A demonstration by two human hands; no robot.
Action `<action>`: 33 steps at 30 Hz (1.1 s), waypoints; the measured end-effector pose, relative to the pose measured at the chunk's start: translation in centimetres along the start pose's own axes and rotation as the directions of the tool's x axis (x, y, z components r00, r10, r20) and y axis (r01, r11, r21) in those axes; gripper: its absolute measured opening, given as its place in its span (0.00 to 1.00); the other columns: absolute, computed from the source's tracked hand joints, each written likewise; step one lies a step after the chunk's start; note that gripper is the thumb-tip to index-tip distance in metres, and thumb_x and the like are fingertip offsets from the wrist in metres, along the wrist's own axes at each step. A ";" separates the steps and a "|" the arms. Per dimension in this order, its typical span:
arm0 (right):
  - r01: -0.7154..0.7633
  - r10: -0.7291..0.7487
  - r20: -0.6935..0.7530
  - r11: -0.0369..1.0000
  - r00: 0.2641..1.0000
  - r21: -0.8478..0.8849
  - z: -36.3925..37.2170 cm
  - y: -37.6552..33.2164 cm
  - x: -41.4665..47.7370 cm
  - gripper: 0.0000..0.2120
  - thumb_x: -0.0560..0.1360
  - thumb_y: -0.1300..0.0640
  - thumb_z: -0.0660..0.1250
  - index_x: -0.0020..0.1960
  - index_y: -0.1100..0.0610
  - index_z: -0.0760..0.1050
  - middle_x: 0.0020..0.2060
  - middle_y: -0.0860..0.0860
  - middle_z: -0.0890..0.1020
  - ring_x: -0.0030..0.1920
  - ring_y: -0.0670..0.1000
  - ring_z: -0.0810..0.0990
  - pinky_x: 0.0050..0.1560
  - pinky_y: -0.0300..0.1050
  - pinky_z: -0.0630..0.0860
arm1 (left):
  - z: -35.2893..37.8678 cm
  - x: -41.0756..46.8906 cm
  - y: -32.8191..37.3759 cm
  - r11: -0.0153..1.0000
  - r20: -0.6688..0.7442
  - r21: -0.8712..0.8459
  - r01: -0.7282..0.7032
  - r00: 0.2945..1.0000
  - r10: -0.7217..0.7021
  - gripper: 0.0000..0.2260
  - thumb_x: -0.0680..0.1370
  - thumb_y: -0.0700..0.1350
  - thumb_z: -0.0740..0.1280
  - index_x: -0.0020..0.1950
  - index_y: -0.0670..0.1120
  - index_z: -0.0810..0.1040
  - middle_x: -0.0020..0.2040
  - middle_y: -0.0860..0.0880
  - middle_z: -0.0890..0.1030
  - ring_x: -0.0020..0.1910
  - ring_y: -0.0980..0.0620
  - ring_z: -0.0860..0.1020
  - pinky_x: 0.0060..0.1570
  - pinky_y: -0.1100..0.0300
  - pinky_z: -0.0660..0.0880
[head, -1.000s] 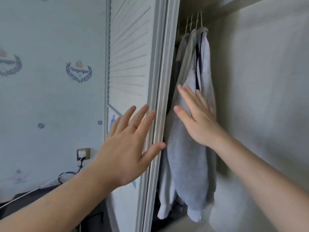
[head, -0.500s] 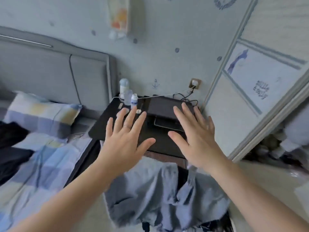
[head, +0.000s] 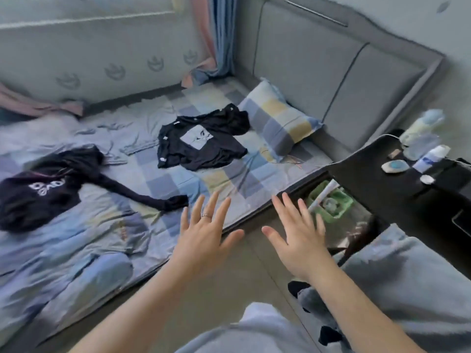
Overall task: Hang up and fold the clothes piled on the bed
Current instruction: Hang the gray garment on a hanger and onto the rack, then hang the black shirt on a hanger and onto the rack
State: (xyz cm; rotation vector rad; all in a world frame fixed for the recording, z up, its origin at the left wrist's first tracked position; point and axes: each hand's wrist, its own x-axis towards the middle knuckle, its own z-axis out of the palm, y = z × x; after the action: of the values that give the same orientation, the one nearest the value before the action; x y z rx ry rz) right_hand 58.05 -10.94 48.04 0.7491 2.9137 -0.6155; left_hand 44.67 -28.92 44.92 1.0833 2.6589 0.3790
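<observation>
- While a black T-shirt (head: 201, 146) lies spread on the checked bed (head: 163, 179) just beside the pillow (head: 277, 121), a black sweatshirt (head: 38, 197) sprawls well apart, further left.
- Left hand (head: 204, 240) and right hand (head: 298, 240) hover near the mattress edge, fingers splayed, holding nothing.
- Black nightstand (head: 369, 169) stands right.

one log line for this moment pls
left hand: open, empty | right hand: open, empty | bed: black t-shirt by pillow, black long-sleeved top, both unfolded | next: probably pick one up
</observation>
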 end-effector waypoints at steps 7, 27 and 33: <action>0.224 -0.216 0.186 0.974 0.959 -0.022 5.0 -6.0 7.9 0.32 0.79 0.30 0.44 0.78 0.33 0.35 0.80 0.37 0.39 0.79 0.46 0.35 0.76 0.61 0.34 | 0.2 -2.3 -10.0 0.937 0.012 -0.095 0.338 0.941 -0.338 0.40 0.72 0.74 0.36 0.82 0.60 0.42 0.82 0.55 0.40 0.80 0.51 0.36 0.78 0.43 0.39; 0.426 -0.417 0.427 0.901 0.802 0.079 10.4 -21.2 36.0 0.31 0.81 0.34 0.50 0.80 0.37 0.43 0.81 0.39 0.46 0.81 0.48 0.40 0.77 0.61 0.38 | -6.2 9.7 -29.2 0.700 0.027 -0.161 0.695 0.712 -0.701 0.31 0.80 0.68 0.51 0.81 0.59 0.53 0.82 0.54 0.52 0.81 0.50 0.46 0.78 0.45 0.48; 0.484 -0.457 0.446 0.873 0.770 0.060 12.0 -26.0 40.2 0.32 0.81 0.33 0.49 0.80 0.37 0.41 0.81 0.40 0.44 0.81 0.50 0.39 0.77 0.63 0.37 | -8.1 13.1 -33.3 0.690 0.058 -0.145 0.709 0.703 -0.709 0.30 0.81 0.66 0.52 0.82 0.58 0.52 0.83 0.54 0.51 0.81 0.50 0.45 0.78 0.45 0.48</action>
State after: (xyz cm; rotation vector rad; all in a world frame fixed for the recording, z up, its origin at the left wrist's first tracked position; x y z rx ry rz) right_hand 9.98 -18.56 39.81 -0.1527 2.6453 -0.6276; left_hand 11.48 -43.82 39.90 -0.0556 2.7279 0.4050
